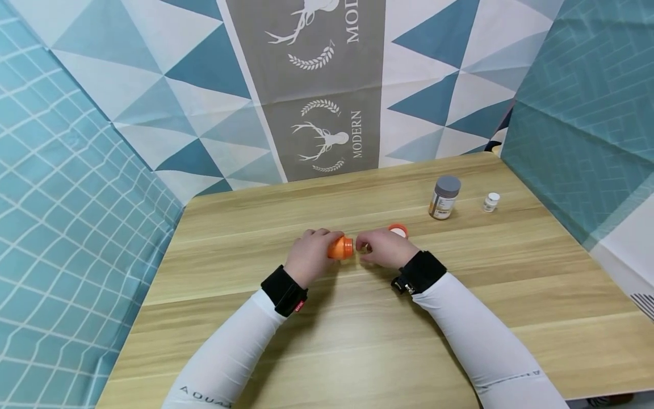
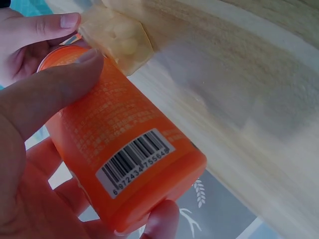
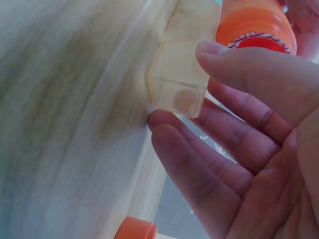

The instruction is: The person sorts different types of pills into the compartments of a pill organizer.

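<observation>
My left hand [image 1: 313, 254] grips an orange bottle [image 1: 339, 248] lying on its side, its uncapped mouth toward the right hand. A barcode and fine print show on the bottle [image 2: 124, 134] in the left wrist view. My right hand [image 1: 386, 248] is curled round the near end of a small translucent yellowish box [image 3: 182, 74], the thumb [image 3: 239, 62] over its edge and the other fingers at its side and end. Round pale shapes show inside the box [image 2: 119, 42]. Beyond the right hand lies an orange-rimmed cap [image 1: 398, 230], partly hidden by it.
A brown jar with a grey lid [image 1: 444, 197] stands at the back right of the wooden table [image 1: 245, 227]. Right of it is a small white bottle [image 1: 491, 202]. Patterned cloth [image 1: 327, 85] hangs behind the table, and blue cloths flank it.
</observation>
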{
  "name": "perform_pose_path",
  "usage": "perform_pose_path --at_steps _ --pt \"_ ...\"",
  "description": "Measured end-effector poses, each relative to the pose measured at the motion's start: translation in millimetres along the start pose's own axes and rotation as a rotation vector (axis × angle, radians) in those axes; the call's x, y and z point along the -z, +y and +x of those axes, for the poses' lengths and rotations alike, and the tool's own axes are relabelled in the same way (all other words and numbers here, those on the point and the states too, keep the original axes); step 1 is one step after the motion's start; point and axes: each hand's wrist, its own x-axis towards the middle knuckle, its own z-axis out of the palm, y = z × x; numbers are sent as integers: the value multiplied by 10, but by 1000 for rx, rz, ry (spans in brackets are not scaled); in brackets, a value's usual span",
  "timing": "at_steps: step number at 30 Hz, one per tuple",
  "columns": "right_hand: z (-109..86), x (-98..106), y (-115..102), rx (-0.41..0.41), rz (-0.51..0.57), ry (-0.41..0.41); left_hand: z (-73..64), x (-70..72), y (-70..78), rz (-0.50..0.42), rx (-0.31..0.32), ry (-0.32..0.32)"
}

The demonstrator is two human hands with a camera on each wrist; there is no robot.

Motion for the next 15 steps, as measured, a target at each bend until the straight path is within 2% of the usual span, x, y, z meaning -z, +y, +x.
perform_pose_path --at_steps 8,15 --pt "24 -30 23 -6 -9 -7 12 -17 37 112 -11 16" --pt "14 -10 12 -10 -6 -4 16 5 85 169 -40 41"
